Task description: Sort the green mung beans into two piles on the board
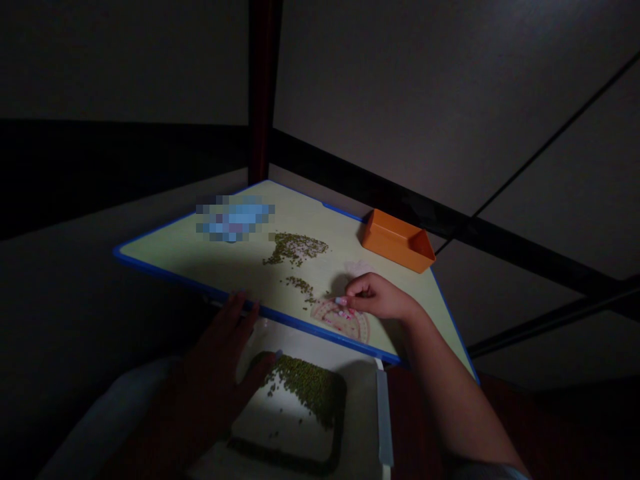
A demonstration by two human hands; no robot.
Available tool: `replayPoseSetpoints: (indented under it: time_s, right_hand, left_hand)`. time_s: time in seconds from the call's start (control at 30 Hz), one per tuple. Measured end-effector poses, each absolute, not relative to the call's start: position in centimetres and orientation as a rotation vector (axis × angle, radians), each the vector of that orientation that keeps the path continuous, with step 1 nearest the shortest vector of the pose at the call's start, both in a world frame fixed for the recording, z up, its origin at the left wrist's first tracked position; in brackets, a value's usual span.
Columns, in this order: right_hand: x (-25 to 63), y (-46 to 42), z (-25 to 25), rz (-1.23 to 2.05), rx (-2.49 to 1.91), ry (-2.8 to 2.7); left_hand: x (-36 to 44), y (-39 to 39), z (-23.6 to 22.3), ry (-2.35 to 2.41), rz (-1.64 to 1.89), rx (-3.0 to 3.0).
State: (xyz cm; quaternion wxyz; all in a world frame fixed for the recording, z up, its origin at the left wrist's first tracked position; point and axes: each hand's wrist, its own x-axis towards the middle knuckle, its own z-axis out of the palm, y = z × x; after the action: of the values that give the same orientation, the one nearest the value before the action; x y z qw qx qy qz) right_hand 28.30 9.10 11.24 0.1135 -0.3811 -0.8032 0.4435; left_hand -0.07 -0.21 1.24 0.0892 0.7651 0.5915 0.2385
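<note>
In the head view, my right hand is over the near right part of the pale yellow table, just above a half-circle marked like a protractor. My fingers curl in toward the thumb, so the grip is narrow, but I cannot tell whether the tips meet or pinch anything. Small pink and white bits lie on the half-circle, right by my thumb.

My left hand is in deep shadow at the table's near edge, fingers spread wide and holding nothing, the thumb out over the white bin; I cannot tell whether the fingertips touch the blue rim. Inside the bin, below that edge, small green grains are heaped toward the far right, with a few strays on its floor.

On the table, a patch of green grains spreads near the middle, and a smaller scatter trails from it toward the half-circle. An orange tray sits at the far right edge; a blurred blue thing lies far left.
</note>
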Motion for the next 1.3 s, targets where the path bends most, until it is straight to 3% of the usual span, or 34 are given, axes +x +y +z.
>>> replayPoseSetpoints:
  time_s: [0.4, 1.3]
  right_hand:
    - [27.7, 9.2, 10.6, 1.065, -1.206, -2.380]
    - [27.0, 9.5, 10.0, 1.150, -1.161, -2.295]
  left_hand:
    - [0.2, -0.3, 1.8, 1.758, 0.710, 2.235]
    - [-0.1, -0.3, 0.7, 1.761, 0.766, 2.314]
